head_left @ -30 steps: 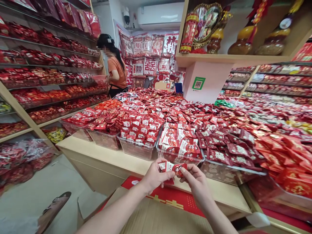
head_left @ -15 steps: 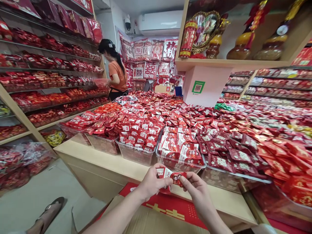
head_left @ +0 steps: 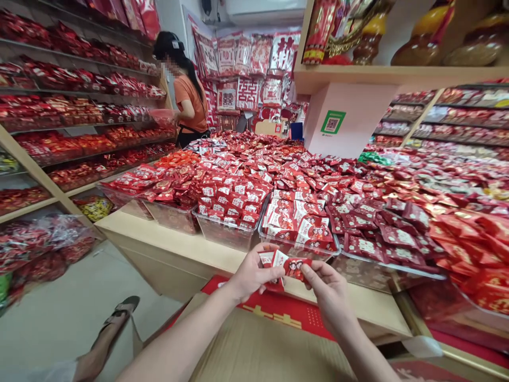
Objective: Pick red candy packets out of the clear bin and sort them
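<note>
Just above the counter's front edge, my left hand is closed on a few small red-and-white packets, its thumb pressing across them. A red packet with two cartoon figures is pinched between the thumb and fingers of my right hand. It meets the packets in my left hand, and I cannot tell whether it overlaps them. Directly beyond my hands stands a clear plastic bin full of similar red-and-white packets.
Bins of white-lettered red packets and maroon packets flank it on the wooden counter. A cardboard box lies below my arms. A shelf overhangs at upper right. Another person stands at the left shelves.
The view has tilted downward, so the shelf and counter sit higher in the picture. Both hands keep hold of the packets, with little change between them. The foot at lower left has shifted right.
</note>
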`<act>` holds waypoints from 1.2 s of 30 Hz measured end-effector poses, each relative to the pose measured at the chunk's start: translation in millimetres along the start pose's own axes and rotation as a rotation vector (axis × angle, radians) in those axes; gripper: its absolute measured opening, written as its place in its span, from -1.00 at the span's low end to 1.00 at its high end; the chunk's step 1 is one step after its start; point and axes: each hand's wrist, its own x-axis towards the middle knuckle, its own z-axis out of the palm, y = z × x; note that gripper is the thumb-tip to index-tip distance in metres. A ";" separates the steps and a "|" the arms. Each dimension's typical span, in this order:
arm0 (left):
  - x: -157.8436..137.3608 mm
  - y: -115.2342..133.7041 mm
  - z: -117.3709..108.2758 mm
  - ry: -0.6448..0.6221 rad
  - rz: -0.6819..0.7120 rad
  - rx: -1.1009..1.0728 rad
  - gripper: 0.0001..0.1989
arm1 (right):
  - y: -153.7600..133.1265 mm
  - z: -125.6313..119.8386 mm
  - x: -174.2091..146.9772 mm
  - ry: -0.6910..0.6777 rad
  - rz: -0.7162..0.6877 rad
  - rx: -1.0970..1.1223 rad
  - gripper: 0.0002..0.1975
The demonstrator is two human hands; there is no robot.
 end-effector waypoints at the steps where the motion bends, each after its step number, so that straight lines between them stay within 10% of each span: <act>1: 0.5 -0.3 0.2 -0.003 -0.001 -0.004 -0.48 | 0.7 0.0 0.2 0.005 0.011 0.014 -0.79; 11: 4.3 -5.3 -4.9 0.005 -0.007 -0.098 -0.51 | -19.5 -8.9 12.3 0.078 -0.103 -0.122 -0.79; 16: 5.6 -6.3 -8.9 0.080 -0.011 -0.140 -0.55 | -73.7 -9.3 78.4 0.092 -0.365 -0.465 -0.63; 24: 4.9 -9.2 -9.3 0.097 -0.048 -0.073 -0.56 | -73.3 35.5 174.8 -0.035 -0.300 -0.994 -0.77; 36: 6.5 -6.7 -13.8 0.062 -0.014 -0.036 -0.56 | -69.3 31.3 180.6 -0.082 -0.432 -1.328 -0.77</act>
